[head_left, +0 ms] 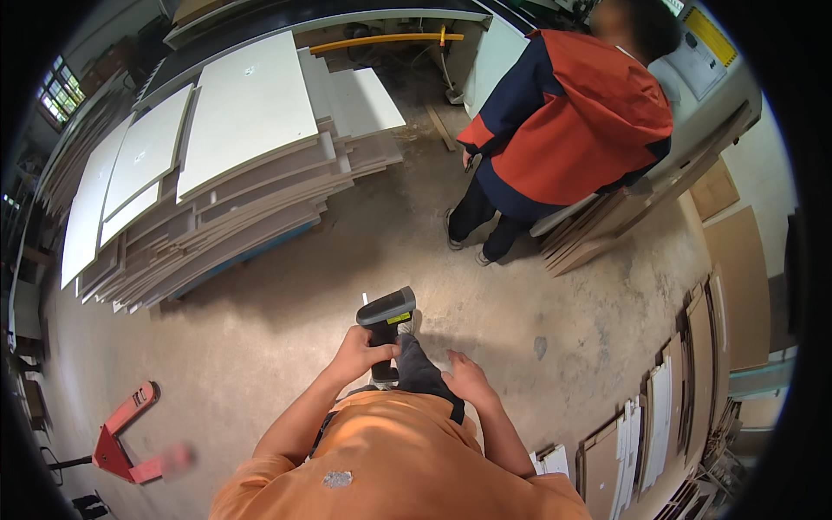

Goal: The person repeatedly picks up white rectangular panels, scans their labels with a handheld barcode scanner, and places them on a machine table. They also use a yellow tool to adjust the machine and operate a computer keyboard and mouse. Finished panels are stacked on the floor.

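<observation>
Wrapped round the grip of a black and grey handheld barcode scanner (386,307) is my left hand (357,355), in front of my waist. The scanner has a small yellow label on its side, and its head points up and to the right. My right hand (468,378) hangs beside my right thigh, fingers stretched out and nothing in it. Beyond the scanner, at the far left, lies a tall stack of white panels (251,108); neither hand touches it.
A person in a red and navy jacket (576,121) stands ahead on the right, beside a machine. Panels and boards (732,286) lean along the right side. A red pallet jack (113,446) sits on the floor (260,338) at lower left. A yellow bar (386,40) is behind the stack.
</observation>
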Motion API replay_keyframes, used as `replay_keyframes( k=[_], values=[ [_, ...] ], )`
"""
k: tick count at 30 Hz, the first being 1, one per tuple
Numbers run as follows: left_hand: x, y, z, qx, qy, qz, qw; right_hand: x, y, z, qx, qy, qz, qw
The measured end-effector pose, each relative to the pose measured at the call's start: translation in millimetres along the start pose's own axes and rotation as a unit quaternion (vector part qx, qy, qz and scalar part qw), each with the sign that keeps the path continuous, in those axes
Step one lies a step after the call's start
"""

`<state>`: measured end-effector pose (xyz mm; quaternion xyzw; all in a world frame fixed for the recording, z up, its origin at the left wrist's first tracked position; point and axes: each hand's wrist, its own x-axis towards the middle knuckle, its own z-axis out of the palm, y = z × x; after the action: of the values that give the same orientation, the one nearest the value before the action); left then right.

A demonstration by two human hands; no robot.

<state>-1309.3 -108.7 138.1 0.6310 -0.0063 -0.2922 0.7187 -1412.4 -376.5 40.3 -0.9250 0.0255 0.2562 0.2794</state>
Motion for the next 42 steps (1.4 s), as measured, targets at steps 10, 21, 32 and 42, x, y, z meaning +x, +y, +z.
replay_keyframes(
  k=[10,21,32,42],
  values=[
    [90.9,66.5,-79.9,0.1,0.295,0.015,0.95,235.2,-44.2,-90.5,-0.078,-0.075,-0.146,0.983],
    [111.7,145.9,-308.4,0.277,0.67,0.108,0.68,422.2,-217.2,-187.0,0.178,0.007,-0.275,0.945],
    [178.3,193.2,-492.3,-0.165,0.791,0.122,0.577,500.0,-363.8,-228.7,0.186,0.118,-0.323,0.92],
    [195.2,204.8,-499.2,-0.157,0.818,0.225,0.505,551.7,-522.5,-188.7,0.127,-0.107,-0.381,0.91]
  ],
)
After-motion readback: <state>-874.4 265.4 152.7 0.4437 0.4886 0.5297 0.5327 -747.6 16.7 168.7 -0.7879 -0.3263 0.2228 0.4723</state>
